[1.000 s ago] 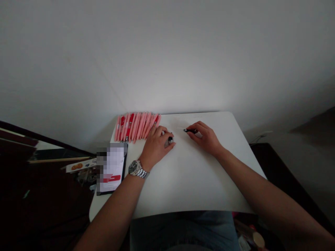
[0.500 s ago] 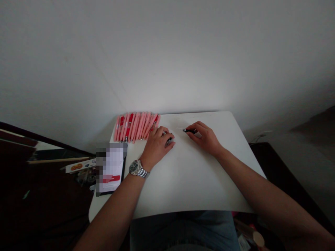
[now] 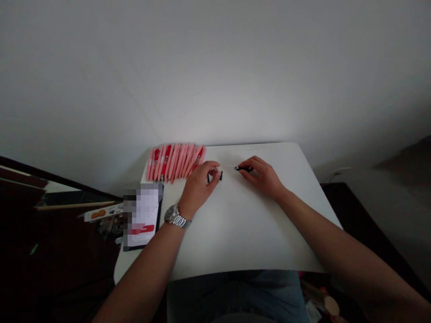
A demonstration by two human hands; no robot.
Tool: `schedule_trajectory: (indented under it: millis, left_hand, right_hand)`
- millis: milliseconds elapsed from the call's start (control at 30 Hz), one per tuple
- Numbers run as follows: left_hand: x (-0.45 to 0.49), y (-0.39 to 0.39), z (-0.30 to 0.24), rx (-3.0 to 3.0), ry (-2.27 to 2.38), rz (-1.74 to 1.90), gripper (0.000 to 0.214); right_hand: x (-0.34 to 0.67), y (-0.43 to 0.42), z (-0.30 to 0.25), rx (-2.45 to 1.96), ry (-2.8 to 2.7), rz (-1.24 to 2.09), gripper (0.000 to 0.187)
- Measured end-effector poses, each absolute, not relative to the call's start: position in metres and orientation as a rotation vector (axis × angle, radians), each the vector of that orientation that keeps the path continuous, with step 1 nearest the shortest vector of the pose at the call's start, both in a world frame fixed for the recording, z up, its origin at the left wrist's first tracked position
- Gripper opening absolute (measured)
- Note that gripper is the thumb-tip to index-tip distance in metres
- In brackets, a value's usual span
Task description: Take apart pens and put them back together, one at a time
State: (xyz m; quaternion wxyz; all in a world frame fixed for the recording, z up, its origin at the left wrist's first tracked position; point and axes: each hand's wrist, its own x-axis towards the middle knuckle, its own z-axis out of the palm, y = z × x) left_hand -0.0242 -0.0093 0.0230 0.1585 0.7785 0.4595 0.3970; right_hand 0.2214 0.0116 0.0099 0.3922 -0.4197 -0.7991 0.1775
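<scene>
Fingers of right hand (image 3: 266, 177): pinching a slim black pen-like piece (image 3: 244, 169), pale point leftward, above the table's far middle.
Fingers of left hand (image 3: 198, 187): curled; I can't tell if they grip the small black piece (image 3: 221, 175) beside the thumb.
Pink pens (image 3: 175, 162): lined up far left, seemingly done.
Black pieces: apart, seemingly unfinished.
White table (image 3: 249, 233): under both hands.

A slim black piece (image 3: 243, 168), its thin pale tip pointing left, lies nearly level in the right hand (image 3: 264, 177); a short black piece (image 3: 221, 176) stands near-upright beside the left hand (image 3: 199, 185)'s thumb.
</scene>
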Motion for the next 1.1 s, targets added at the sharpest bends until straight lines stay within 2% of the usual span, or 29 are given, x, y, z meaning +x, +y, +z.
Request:
schedule_trajectory:
  millis: [167,400,1100]
  left_hand:
    - [-0.0257,-0.0083,0.0238,2.220,1.326,1.183,0.022]
    - [-0.0272,-0.0075,0.0230,2.193,1.328,1.213,0.009]
    - [-0.0241,-0.0081,0.0217,2.174,1.260,1.207,0.009]
  right_hand:
    - [0.2208,0.0104,0.0115,-1.069,-2.035,0.461,0.011]
    - [0.2210,0.0099,0.0105,-1.030,-2.060,0.470,0.012]
    - [0.2193,0.0099,0.0096,-0.930,-2.160,0.498,0.020]
